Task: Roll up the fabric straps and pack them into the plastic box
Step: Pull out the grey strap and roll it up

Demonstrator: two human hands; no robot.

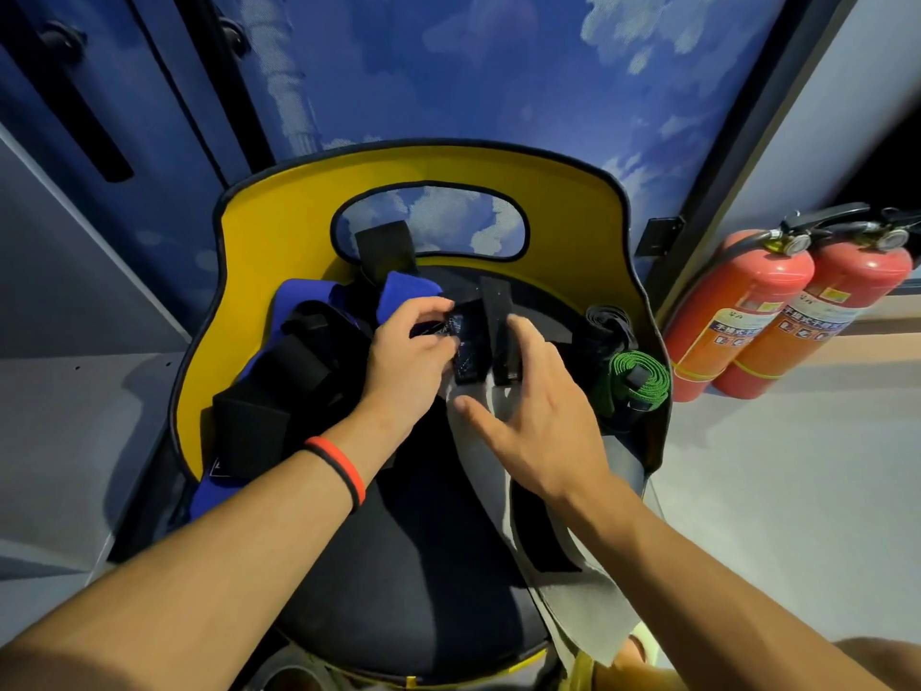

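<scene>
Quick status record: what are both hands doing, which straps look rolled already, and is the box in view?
left hand: pinches black strap
right hand: open, over grey strap
rolled: green strap and black roll, on the seat's right side
loose: blue and black pile, on the seat's left side
surface: chair
plastic box: not in view

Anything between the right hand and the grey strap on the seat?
Nothing visible. The right hand hovers open right over the grey strap, fingers by a black strap end. The plastic box is not in view, so that path cannot be judged.
</scene>
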